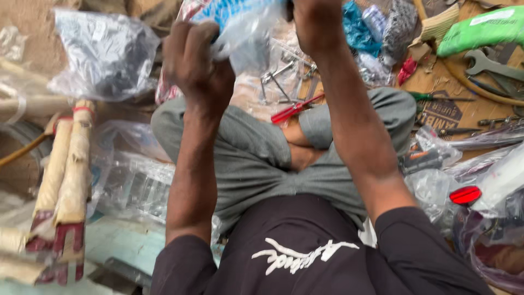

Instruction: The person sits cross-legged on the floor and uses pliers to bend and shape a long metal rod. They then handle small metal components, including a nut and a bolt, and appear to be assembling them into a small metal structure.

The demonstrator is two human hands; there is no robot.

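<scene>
Head view: I see both hands, left hand (199, 60) and right hand (316, 24), gripping a clear plastic bag (240, 24), raised for handling.

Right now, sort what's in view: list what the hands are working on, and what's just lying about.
In hand:
- left hand
- right hand
- clear plastic bag with blue contents, gripped by both

Lying about:
- red-handled screwdriver
- wrench
- green bag
- red reflector
- wrapped frame parts

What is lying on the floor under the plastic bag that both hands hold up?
Under the plastic bag lie metal hex keys and a red-handled tool. The bag hides the rest.
</scene>
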